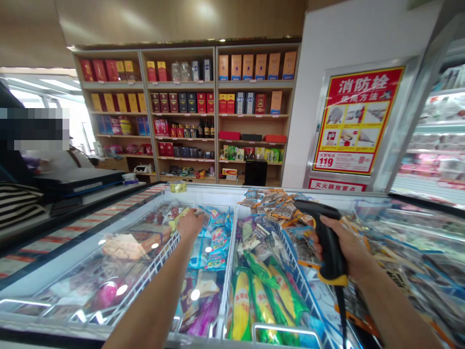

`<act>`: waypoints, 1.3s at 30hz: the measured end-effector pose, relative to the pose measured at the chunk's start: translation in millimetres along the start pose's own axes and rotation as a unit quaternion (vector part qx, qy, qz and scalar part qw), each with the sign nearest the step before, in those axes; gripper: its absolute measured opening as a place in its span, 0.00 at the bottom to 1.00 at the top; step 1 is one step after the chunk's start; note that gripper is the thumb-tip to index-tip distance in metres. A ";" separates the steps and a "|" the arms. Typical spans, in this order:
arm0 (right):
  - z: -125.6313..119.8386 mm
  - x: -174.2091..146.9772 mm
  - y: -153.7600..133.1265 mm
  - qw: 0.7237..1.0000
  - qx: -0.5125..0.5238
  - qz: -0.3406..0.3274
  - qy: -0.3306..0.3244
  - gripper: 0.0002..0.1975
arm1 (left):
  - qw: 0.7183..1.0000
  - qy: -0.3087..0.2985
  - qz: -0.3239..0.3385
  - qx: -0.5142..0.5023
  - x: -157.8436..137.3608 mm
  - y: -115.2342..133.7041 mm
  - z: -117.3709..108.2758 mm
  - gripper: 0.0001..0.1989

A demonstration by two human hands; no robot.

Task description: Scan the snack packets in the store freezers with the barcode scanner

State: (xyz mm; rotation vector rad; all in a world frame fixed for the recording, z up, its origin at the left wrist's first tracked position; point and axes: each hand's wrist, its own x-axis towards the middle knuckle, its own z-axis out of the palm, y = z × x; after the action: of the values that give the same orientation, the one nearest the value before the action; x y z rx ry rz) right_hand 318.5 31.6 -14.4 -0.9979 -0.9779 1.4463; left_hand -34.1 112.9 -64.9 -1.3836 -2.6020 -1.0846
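R hand (348,247) grips scanner (329,242); L hand (189,223) on freezer packets (214,228)

Chest freezer (203,191) in front of the person, divided by wire baskets (160,259) into compartments. Left hand (189,224) reaches into the middle compartment, its fingers on a packet (218,218) at the far end; more packets (212,252) lie just right of and nearer than the fingers. Corn packs (250,303) lie in the next compartment to the right, between the two hands. Right hand (350,249) grips a barcode scanner (327,242) over the freezer's right part; snack packets (274,203) lie heaped just left of and beyond its fingers. Behind the freezer stands a shelf unit (214,116) holding boxes and bottles. A poster (358,121) hangs on the wall beyond the right hand. A counter (78,182) lies far left of the left fingers, a person (16,194) behind it.
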 end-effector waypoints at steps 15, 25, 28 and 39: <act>-10.9 6.0 -7.5 0.999 0.028 -0.003 0.025 0.09 | 0.964 -0.045 0.240 -0.101 -68.5 132.7 52.1 0.19; -15.3 3.7 -15.6 0.997 0.049 0.012 0.054 0.09 | 0.966 -0.154 0.194 -0.071 -99.6 203.5 114.1 0.25; -15.0 2.2 -15.7 0.998 0.047 0.014 0.051 0.10 | 0.958 -0.205 0.155 -0.128 -95.5 201.4 115.2 0.19; 7.7 -4.1 2.0 0.996 0.010 0.070 -0.045 0.11 | 0.716 -0.304 -0.119 -0.617 -68.8 124.1 74.7 0.09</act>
State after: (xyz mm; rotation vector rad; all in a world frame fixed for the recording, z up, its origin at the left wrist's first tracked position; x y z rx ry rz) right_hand 310.9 26.9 -13.6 -1.0113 -0.9710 1.6264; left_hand 121.4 151.8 -71.8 -1.6946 -2.2734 -3.2858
